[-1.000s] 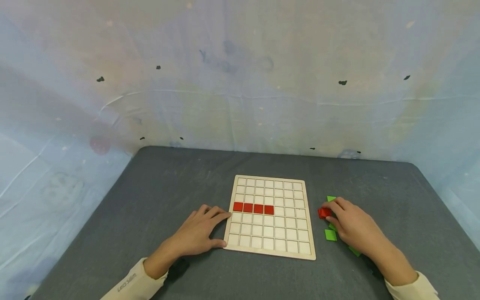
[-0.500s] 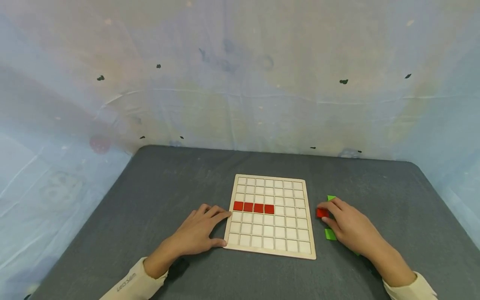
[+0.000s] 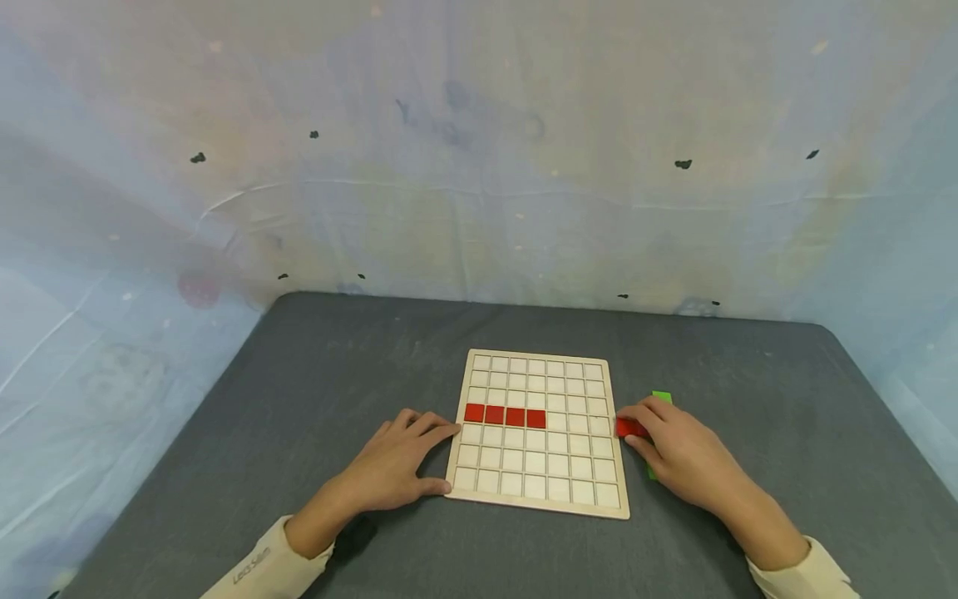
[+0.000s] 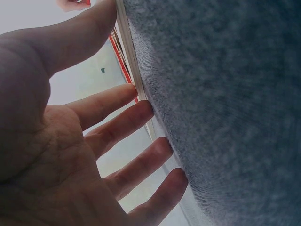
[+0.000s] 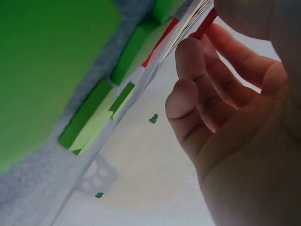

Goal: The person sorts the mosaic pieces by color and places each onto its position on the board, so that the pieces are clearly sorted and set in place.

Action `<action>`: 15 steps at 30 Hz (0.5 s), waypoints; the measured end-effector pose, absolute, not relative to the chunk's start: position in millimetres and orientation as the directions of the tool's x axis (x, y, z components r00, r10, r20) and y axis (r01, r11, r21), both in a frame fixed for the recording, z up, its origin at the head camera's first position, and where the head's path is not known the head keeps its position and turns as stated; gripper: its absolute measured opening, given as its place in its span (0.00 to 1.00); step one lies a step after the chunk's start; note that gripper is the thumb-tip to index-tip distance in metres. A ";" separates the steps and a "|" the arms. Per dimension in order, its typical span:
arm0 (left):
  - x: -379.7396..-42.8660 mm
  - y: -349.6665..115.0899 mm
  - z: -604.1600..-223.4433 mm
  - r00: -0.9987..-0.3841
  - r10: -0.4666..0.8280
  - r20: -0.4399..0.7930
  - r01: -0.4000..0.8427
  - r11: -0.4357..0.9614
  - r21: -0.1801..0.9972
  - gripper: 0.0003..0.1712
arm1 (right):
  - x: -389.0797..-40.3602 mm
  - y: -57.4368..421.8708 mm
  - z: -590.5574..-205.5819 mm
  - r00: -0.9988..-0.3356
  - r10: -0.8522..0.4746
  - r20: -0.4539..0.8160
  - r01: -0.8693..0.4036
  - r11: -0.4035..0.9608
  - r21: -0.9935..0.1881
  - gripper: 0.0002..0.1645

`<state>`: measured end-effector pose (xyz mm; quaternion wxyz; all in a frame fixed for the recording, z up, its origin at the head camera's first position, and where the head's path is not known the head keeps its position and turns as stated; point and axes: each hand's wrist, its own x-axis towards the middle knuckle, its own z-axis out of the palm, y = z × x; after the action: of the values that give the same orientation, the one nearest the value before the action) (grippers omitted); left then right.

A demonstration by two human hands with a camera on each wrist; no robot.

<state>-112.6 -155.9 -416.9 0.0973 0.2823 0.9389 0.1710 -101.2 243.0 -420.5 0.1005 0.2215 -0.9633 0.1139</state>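
A wooden grid board [image 3: 539, 504] lies on the table, with several red square tiles [image 3: 495, 415] side by side in its middle row from the left edge. My left hand [image 3: 397, 466] rests against the board's left side, thumb at the near corner and fingertips along the edge, fingers nearly straight. Just off the board's right edge, my right hand [image 3: 692, 457] pinches a red square tile [image 5: 205, 23] between thumb and fingers. On the table beyond the hand, the right wrist view has another red tile [image 5: 160, 42] lying among green ones.
Green square tiles [image 3: 662, 397] lie loose to the right of the board, partly hidden under my right hand. Several green tiles [image 5: 89, 115] also appear in the right wrist view. A pale patterned sheet [image 3: 479, 166] hangs behind the dark grey table [image 3: 359, 358].
My right hand has moved left from the loose tiles toward the board's right edge, bringing a red tile along. My left hand and the tiles on the board stay put.
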 end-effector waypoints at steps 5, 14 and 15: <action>-112.3 -156.1 -415.4 -0.820 0.567 -0.080 0.502 0.779 0.375 0.41 | -101.4 237.0 -420.4 -0.876 -0.413 0.248 -0.457 0.876 -0.157 0.18; -111.0 -155.5 -414.2 -0.822 0.563 -0.081 0.500 0.783 0.371 0.40 | -102.2 229.3 -422.0 -0.860 -0.437 0.264 -0.487 0.858 -0.164 0.17; -111.0 -155.4 -413.9 -0.822 0.565 -0.080 0.501 0.782 0.370 0.40 | -102.2 228.7 -421.7 -0.861 -0.438 0.259 -0.486 0.858 -0.166 0.17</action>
<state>-111.0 -155.4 -413.9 0.0934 0.2837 0.9393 0.1688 -102.2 228.7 -421.7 0.1069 0.2412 -0.9579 0.1135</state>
